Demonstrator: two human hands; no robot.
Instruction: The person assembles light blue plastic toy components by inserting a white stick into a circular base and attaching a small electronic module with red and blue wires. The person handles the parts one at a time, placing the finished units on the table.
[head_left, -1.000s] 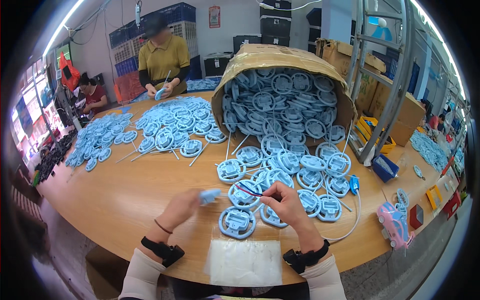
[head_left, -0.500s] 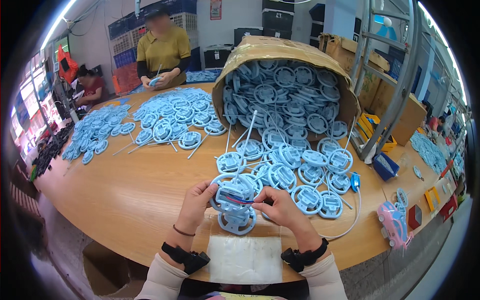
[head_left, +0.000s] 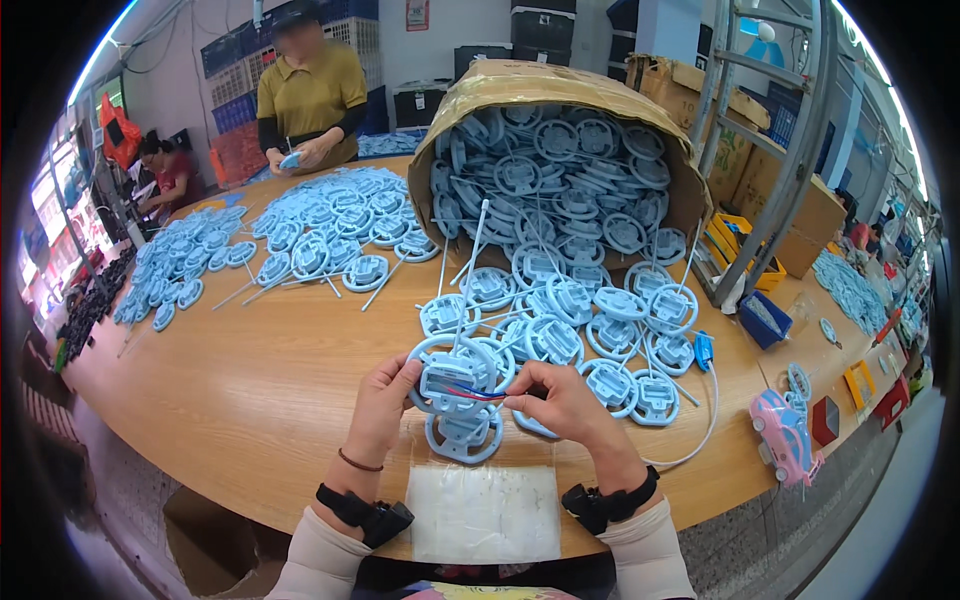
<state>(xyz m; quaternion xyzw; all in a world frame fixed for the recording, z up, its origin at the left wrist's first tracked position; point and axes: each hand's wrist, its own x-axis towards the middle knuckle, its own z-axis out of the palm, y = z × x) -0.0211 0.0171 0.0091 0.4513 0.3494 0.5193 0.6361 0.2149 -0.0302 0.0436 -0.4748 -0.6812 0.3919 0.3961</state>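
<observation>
My left hand (head_left: 380, 405) grips the left rim of a light-blue plastic toy steering wheel (head_left: 438, 378), its hollow inner side facing up. A pale rod (head_left: 473, 262) stands up from behind that wheel's top. Thin red and blue wires (head_left: 478, 395) run across its middle to the right. Their right ends are pinched between thumb and fingers of my right hand (head_left: 560, 402). Another light-blue steering wheel (head_left: 466, 447) lies on the table just below the held one, partly covered by it. A white sheet (head_left: 484, 515) lies in front of me between my forearms.
A large cardboard box (head_left: 560, 88) on its side spills many steering wheels onto the wooden table (head_left: 250, 370). More piles (head_left: 335, 215) lie left. At right are a blue corded tool (head_left: 704, 350), a blue bin (head_left: 765, 320), a pink toy car (head_left: 783, 437) and a metal ladder (head_left: 775, 160). A co-worker (head_left: 310, 95) stands across.
The whole view has shifted slightly, so the scene sits a little further left and up. The held wheel is turned a little flatter toward me; both hands keep their grip.
</observation>
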